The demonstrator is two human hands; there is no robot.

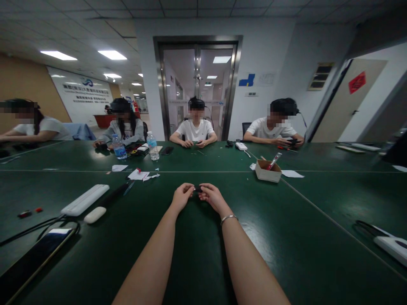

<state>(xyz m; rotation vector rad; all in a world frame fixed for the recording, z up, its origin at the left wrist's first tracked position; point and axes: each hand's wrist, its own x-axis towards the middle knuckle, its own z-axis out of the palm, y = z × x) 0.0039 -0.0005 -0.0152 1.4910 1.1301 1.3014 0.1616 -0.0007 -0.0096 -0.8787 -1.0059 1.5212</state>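
Both my hands meet over the green table [203,254], a little beyond its middle. Between their fingertips is a small dark object [198,189], too small to name, with a bright bit at its left end. My left hand [183,196] pinches that left end with thumb and forefinger. The right end is pinched by my right hand [212,195], its other fingers curled in. A silver bangle [229,219] circles my right wrist. Fingers cover much of the object.
Left lie a white power strip [85,200], a white oval case [95,215], a phone [38,258] and a pen [129,187]. Paper scraps [138,174] and water bottles [153,146] stand farther back. A small box [268,171] holds tools at right. Several people sit opposite.
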